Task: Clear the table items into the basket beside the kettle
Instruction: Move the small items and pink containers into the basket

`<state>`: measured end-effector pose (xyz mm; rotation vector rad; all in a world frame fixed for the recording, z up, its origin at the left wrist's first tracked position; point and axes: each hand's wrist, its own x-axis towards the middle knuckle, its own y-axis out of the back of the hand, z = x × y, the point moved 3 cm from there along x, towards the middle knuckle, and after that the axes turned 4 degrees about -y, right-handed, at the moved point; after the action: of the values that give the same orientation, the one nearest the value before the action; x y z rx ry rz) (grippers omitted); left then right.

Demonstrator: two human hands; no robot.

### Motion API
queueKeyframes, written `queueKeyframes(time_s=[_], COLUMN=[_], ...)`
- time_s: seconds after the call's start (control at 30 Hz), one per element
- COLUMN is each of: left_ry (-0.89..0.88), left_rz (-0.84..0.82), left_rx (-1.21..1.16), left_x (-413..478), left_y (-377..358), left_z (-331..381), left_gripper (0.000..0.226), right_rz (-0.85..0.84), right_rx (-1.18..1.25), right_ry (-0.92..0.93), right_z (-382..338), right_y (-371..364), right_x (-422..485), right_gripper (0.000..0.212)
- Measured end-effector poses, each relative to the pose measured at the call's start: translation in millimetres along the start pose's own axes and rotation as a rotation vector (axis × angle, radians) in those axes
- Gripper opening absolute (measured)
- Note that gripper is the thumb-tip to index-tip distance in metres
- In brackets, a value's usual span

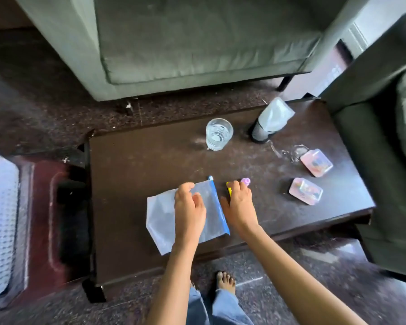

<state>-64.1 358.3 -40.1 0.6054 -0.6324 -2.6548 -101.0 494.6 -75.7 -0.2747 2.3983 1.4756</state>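
Note:
A clear zip bag [161,216] with a blue closure strip lies flat on the dark wooden table [136,170], near the front edge. My left hand [189,209] rests on the bag, fingers curled at its upper edge. Just right of the strip, my right hand [238,205] closes its fingers over a small yellow item [229,190] with a pink cap [245,181] beside it. A white perforated basket [2,219] shows at the far left edge. No kettle is visible.
Farther back on the table stand a glass of water [219,134] and a bottle with a dark base [270,121]. Two small clear pink boxes [316,162] [305,191] and a key ring [291,152] lie at the right. Grey sofas border the back and right.

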Motion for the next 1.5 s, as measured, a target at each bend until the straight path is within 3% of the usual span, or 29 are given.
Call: queueKeyframes(time_s=[0.13, 0.43, 0.6, 0.83, 1.17, 1.3, 1.5], left_ry=[0.032, 0.03, 0.069, 0.061, 0.039, 0.096, 0.218], left_rz=[-0.058, -0.001, 0.057, 0.201, 0.553, 0.71, 0.867], left_rx=[0.013, 0.024, -0.016, -0.071, -0.165, -0.171, -0.43], left_x=[-7, -2, 10, 35, 57, 56, 52], left_y=[-27, -32, 0, 97, 275, 311, 327], left_z=[-1, -8, -22, -43, -80, -110, -135], left_gripper=[0.03, 0.028, 0.03, 0.03, 0.028, 0.03, 0.034], right_rz=[-0.047, -0.199, -0.084, 0.125, -0.102, -0.251, -0.372], right_rx=[-0.016, -0.049, -0.082, 0.086, 0.272, 0.178, -0.187], right_ry=[-0.133, -0.241, -0.225, 0.082, 0.516, 0.67, 0.841], right_z=[43, 64, 41, -85, -331, -409, -473], right_y=[-4, -27, -25, -5, -60, -103, -166], right_x=[4, 15, 16, 21, 0, -14, -36], right_gripper=[0.047, 0.025, 0.012, 0.013, 0.009, 0.01, 0.023])
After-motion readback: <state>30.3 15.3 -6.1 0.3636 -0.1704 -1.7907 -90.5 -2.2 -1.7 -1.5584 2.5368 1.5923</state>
